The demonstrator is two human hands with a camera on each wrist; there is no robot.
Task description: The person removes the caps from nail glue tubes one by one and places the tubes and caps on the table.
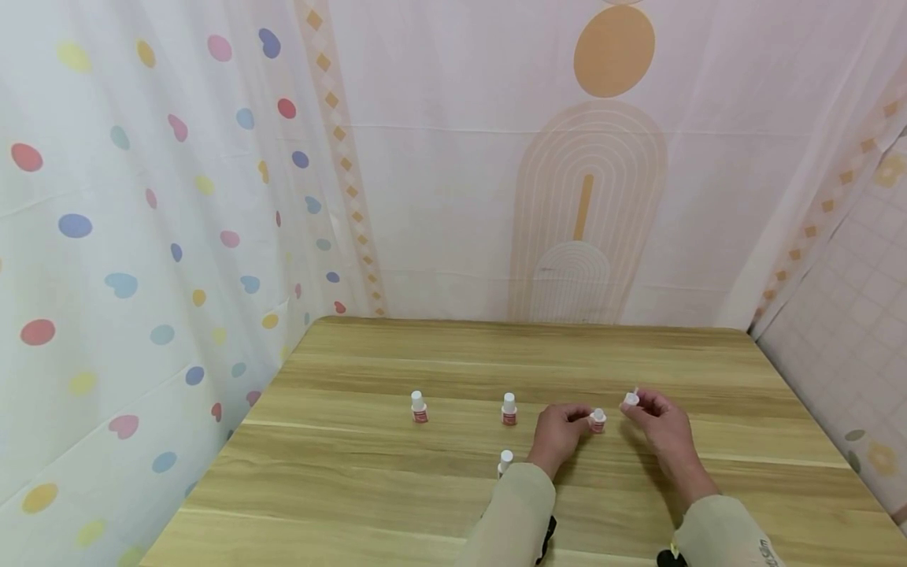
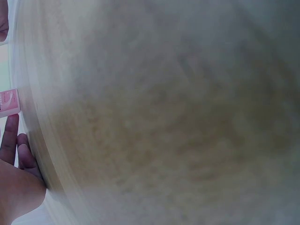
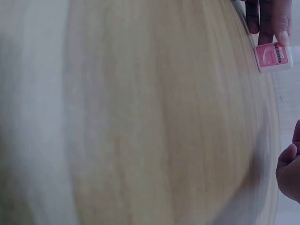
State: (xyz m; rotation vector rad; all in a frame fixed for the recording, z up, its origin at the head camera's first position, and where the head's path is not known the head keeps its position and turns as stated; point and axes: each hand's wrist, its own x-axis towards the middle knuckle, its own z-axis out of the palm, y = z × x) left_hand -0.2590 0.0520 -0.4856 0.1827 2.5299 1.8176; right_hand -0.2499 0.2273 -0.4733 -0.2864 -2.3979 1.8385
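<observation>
In the head view my left hand [image 1: 560,435] pinches a small white bottle [image 1: 598,422] with a pink label, upright on the table. The right wrist view shows that bottle [image 3: 273,57] from the side, the thumb and a finger of my left hand [image 3: 269,18] against it. To its right, apart from it, my right hand [image 1: 664,425] holds a white cap [image 1: 631,400] between thumb and fingers; a thin white stem sticks up beside it. At the left wrist view's edge are the bottle [image 2: 8,102] and my left hand [image 2: 21,180]. The right wrist view cuts off my right hand [image 3: 289,174].
Two similar capped bottles stand to the left, one bottle [image 1: 420,408] farther out and another bottle [image 1: 509,409] nearer my left hand. A third bottle [image 1: 505,461] is partly hidden behind my left sleeve [image 1: 513,512]. The wooden table [image 1: 340,472] meets patterned curtains [image 1: 439,197] behind.
</observation>
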